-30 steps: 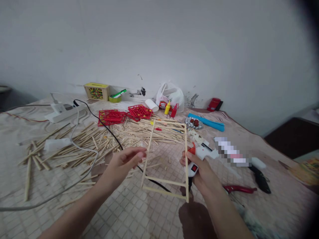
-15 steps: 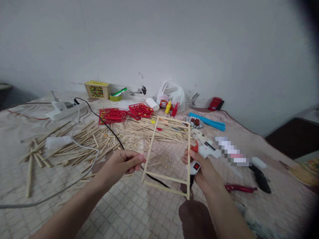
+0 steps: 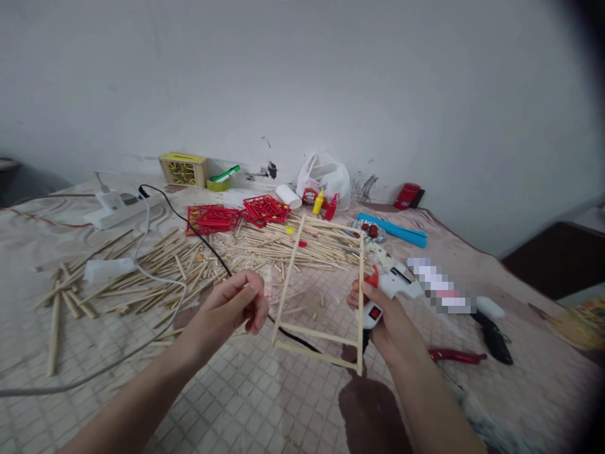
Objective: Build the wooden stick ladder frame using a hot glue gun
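My right hand [image 3: 392, 325] is closed around a white hot glue gun [image 3: 388, 285] with an orange trigger. Between the same thumb and fingers it pinches the right side of a frame of thin wooden sticks [image 3: 289, 280]. The frame is held up over the table, tilted, with two crosspieces close together at its lower end. Just left of the frame, apart from it, is my left hand [image 3: 235, 304], fingers curled in and nothing visible in them. A black cord [image 3: 302, 343] runs behind the frame towards the gun's handle.
Loose wooden sticks [image 3: 155, 277] lie across the left and middle. Behind are red stick panels [image 3: 212, 219], paint bottles [image 3: 318, 202], a plastic bag [image 3: 335, 180] and a decorated box [image 3: 183, 169]. A power strip [image 3: 118, 211] sits left; red-handled pliers [image 3: 458, 357] and a black-handled tool [image 3: 494, 340] lie right.
My left hand has come off the frame's left side, moving slightly left and up, its fingers curling. The frame has shifted a little right in my right hand.
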Tool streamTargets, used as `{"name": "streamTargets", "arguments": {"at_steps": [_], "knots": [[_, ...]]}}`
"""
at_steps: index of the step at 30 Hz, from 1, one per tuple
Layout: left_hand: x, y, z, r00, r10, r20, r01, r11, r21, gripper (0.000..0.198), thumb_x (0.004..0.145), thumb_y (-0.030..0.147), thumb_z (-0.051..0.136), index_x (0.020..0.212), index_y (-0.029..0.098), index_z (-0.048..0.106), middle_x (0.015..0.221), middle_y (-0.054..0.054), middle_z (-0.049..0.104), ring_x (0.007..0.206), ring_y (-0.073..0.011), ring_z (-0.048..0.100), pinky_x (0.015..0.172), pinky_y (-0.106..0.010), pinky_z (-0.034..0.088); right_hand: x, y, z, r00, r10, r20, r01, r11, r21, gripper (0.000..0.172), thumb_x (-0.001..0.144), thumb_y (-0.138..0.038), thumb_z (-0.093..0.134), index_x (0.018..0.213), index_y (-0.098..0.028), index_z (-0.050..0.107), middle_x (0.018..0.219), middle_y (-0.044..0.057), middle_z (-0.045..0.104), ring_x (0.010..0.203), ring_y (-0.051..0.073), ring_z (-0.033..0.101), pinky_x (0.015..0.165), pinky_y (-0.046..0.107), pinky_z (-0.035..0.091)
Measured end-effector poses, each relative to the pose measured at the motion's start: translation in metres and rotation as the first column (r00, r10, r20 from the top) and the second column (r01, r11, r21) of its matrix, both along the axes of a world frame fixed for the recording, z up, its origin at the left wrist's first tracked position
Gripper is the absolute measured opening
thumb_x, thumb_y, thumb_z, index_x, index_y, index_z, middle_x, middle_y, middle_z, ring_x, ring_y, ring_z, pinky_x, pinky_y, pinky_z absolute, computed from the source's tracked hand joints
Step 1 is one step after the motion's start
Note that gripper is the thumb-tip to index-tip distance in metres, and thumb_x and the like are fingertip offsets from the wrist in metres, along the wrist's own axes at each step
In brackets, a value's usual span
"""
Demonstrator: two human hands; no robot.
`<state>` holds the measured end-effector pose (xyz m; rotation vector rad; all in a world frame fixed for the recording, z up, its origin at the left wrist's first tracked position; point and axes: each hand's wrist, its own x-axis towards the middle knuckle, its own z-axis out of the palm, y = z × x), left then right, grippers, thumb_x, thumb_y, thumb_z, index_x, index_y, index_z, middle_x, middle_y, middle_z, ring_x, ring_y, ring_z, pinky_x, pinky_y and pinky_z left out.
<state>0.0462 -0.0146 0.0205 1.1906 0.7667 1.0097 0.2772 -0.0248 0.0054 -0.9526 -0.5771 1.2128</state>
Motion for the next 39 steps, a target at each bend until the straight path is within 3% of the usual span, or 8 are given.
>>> {"name": "streamTargets", "arguments": {"at_steps": [2, 5, 8, 11, 15, 30, 36, 39], "knots": [[0.0, -0.001, -0.001, 0.984, 0.076, -0.162, -0.054, 0.989, 0.137, 0.026, 0.081, 0.035, 0.048, 0.061, 0.019, 0.049, 0.045, 0.003, 0.047, 0.042, -0.0076, 0.037, 0.043, -0.02, 0.027, 0.0, 0.0, 0.0, 1.0, -0.002, -0.003, 0.001, 1.0, -0.007, 0.018, 0.052, -0.021, 0.076, 0.063, -0.014, 0.063, 0.059, 0.0, 0.058, 0.053, 0.008, 0.047, 0.051, 0.021, 0.038], [-0.002, -0.003, -0.002, 0.89, 0.218, -0.401, -0.07, 0.933, 0.353, 0.027, 0.082, 0.034, 0.046, 0.061, 0.018, 0.054, 0.05, 0.003, 0.046, 0.046, -0.008, 0.038, 0.044, -0.02, 0.028, 0.0, 0.001, 0.0, 1.0, -0.015, -0.001, 0.015, 1.0, 0.001, 0.018, 0.051, -0.02, 0.076, 0.062, -0.013, 0.062, 0.059, 0.0, 0.059, 0.053, 0.008, 0.047, 0.05, 0.02, 0.038], [-0.004, -0.003, -0.001, 0.785, 0.255, -0.565, 0.086, 0.857, 0.507, 0.021, 0.083, 0.031, 0.047, 0.074, 0.018, 0.061, 0.061, 0.001, 0.055, 0.055, -0.0098, 0.046, 0.051, -0.021, 0.034, 0.002, 0.002, -0.002, 1.0, -0.024, 0.018, 0.024, 0.999, 0.026, 0.019, 0.051, -0.02, 0.076, 0.064, -0.014, 0.063, 0.061, 0.0, 0.06, 0.053, 0.009, 0.049, 0.049, 0.022, 0.039], [-0.007, -0.002, 0.001, 0.733, 0.23, -0.64, 0.247, 0.787, 0.566, 0.018, 0.082, 0.028, 0.049, 0.076, 0.018, 0.063, 0.067, 0.0, 0.058, 0.061, -0.01, 0.05, 0.058, -0.021, 0.038, 0.002, 0.003, -0.003, 1.0, -0.016, 0.019, 0.015, 0.998, 0.057, 0.018, 0.052, -0.02, 0.076, 0.064, -0.015, 0.062, 0.061, 0.0, 0.06, 0.052, 0.009, 0.048, 0.048, 0.022, 0.038], [-0.009, -0.001, 0.003, 0.727, 0.229, -0.647, 0.274, 0.767, 0.58, 0.016, 0.081, 0.025, 0.051, 0.071, 0.017, 0.061, 0.064, 0.001, 0.055, 0.059, -0.0083, 0.048, 0.057, -0.02, 0.038, 0.001, 0.003, -0.002, 0.999, -0.026, 0.023, 0.025, 0.998, 0.059, 0.02, 0.05, -0.019, 0.077, 0.064, -0.015, 0.063, 0.059, 0.0, 0.06, 0.052, 0.008, 0.047, 0.049, 0.021, 0.039], [-0.005, -0.002, -0.002, 0.816, 0.166, -0.553, 0.17, 0.846, 0.505, 0.019, 0.084, 0.028, 0.047, 0.07, 0.017, 0.053, 0.063, 0.003, 0.047, 0.06, -0.0087, 0.043, 0.054, -0.021, 0.035, -0.003, 0.001, 0.0, 0.992, -0.12, 0.049, 0.122, 0.992, -0.038, 0.03, 0.04, -0.017, 0.081, 0.065, -0.014, 0.065, 0.056, 0.0, 0.062, 0.047, 0.007, 0.049, 0.044, 0.019, 0.039], [-0.005, 0.001, -0.004, 0.823, 0.243, -0.514, 0.167, 0.76, 0.628, 0.011, 0.083, 0.022, 0.051, 0.075, 0.019, 0.057, 0.082, 0.0, 0.048, 0.079, -0.0103, 0.048, 0.071, -0.023, 0.038, -0.006, 0.002, 0.0, 0.986, -0.15, 0.069, 0.153, 0.987, -0.051, 0.03, 0.037, -0.014, 0.08, 0.063, -0.014, 0.065, 0.053, -0.001, 0.061, 0.047, 0.009, 0.051, 0.045, 0.02, 0.039], [-0.005, 0.002, -0.005, 0.824, 0.272, -0.498, 0.148, 0.744, 0.652, 0.011, 0.083, 0.021, 0.05, 0.076, 0.02, 0.058, 0.091, -0.001, 0.047, 0.088, -0.0115, 0.047, 0.078, -0.025, 0.038, -0.008, 0.002, -0.002, 0.984, -0.145, 0.099, 0.15, 0.988, -0.039, 0.028, 0.039, -0.015, 0.08, 0.063, -0.014, 0.064, 0.054, -0.001, 0.062, 0.048, 0.009, 0.052, 0.046, 0.019, 0.039]]}}
